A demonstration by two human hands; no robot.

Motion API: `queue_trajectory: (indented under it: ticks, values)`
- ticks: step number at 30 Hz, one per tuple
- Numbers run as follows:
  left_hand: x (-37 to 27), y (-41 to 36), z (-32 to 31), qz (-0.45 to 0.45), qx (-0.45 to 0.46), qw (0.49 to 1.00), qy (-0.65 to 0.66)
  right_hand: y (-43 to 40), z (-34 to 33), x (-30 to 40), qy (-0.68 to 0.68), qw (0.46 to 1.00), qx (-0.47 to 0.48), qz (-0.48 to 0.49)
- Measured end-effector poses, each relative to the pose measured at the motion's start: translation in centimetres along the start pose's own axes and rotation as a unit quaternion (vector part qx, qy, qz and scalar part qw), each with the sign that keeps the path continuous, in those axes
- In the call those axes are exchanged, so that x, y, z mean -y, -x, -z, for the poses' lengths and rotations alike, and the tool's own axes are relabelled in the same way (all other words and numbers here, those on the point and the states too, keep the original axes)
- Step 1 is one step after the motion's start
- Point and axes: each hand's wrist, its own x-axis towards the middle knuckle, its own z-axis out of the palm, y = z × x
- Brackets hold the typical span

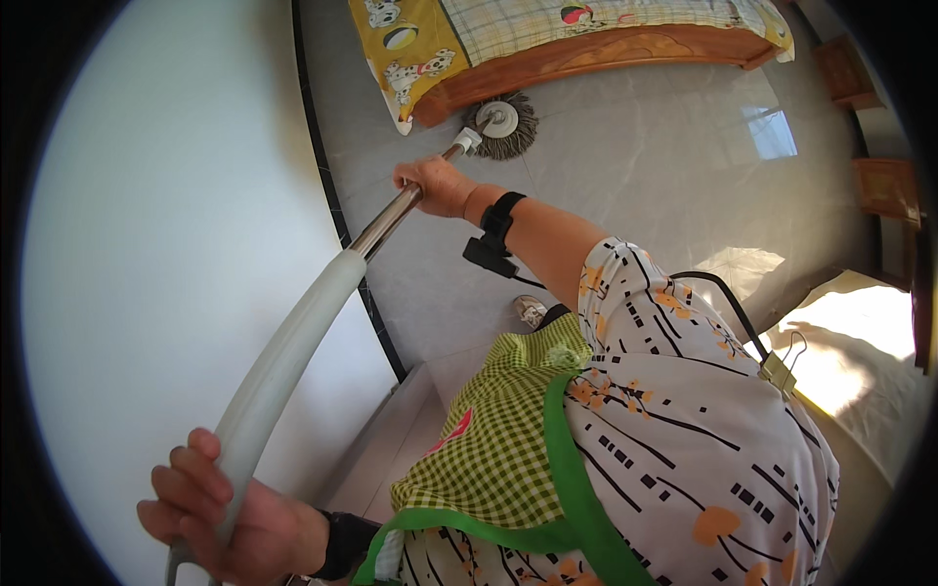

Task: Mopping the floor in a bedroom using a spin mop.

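A mop with a long pole [388, 220] slants across the view from lower left to upper centre. My right hand [438, 187] is closed around its shiny metal shaft, a little below the white joint. At the lower left, my left hand [212, 505] wraps around the pale grey plastic grip [286, 351] near its end. The round mop head [522, 132], with grey strands and a white disc, lies on the tiled floor [630, 161] against the lower edge of a wooden bed frame [586, 62]. Some of its strands are hidden by the frame.
A bedspread with dalmatian pictures [418, 55] hangs over the bed's corner. Close on the left stands a white wall [183, 183] with a black skirting strip [333, 198]. Wooden furniture [887, 187] is at the right. A shoe [529, 311] shows beside the checked apron [506, 439].
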Motion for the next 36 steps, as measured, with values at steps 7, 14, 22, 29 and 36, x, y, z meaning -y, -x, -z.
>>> queue_trajectory:
  ticks: [7,14,22,29,36]
  values:
    - [1.2,1.2,-1.4,0.009,0.106,0.987,-0.12,0.9,-1.2,-1.4,0.035,0.995,-0.09,-0.013]
    - [-3.3,-0.7,-0.5,-0.04,0.096,0.986,0.128,6.4,-2.8,4.8,-0.048,0.994,-0.093,-0.029]
    - [1.3,-2.4,-2.8,0.057,0.201,0.971,-0.118,1.0,-0.4,-3.4,0.006,0.993,-0.084,-0.077]
    - [2.6,0.6,-1.0,0.014,0.306,0.939,-0.159,2.1,-1.1,-5.0,0.062,0.988,-0.043,-0.137]
    - [-5.7,-3.3,3.9,-0.043,0.226,0.966,0.115,4.6,-6.1,10.3,-0.13,0.985,0.108,-0.022]
